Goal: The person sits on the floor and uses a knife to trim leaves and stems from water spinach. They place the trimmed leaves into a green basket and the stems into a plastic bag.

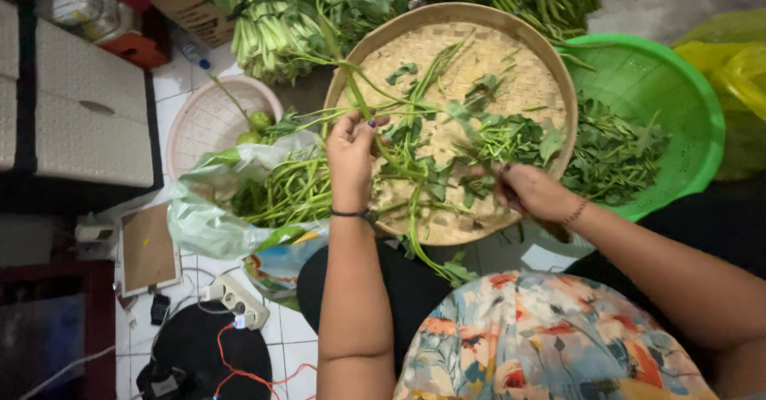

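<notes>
White tiled floor (pixel 297 330) under baskets, greens.

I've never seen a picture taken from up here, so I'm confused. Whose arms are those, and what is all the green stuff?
The camera sits on a person's head and looks down, so you see that person's own two arms and their flowery lap. The left hand pinches a long green stalk over a round woven tray that has leafy stems lying on it. The right hand is closed around more stems; what else is in it is too blurred to tell. Beside the tray is a green basket with plucked leaves in it. A plastic bag holds bare stems, a pink basket sits behind it, and bundles of greens lie at the top.
</notes>
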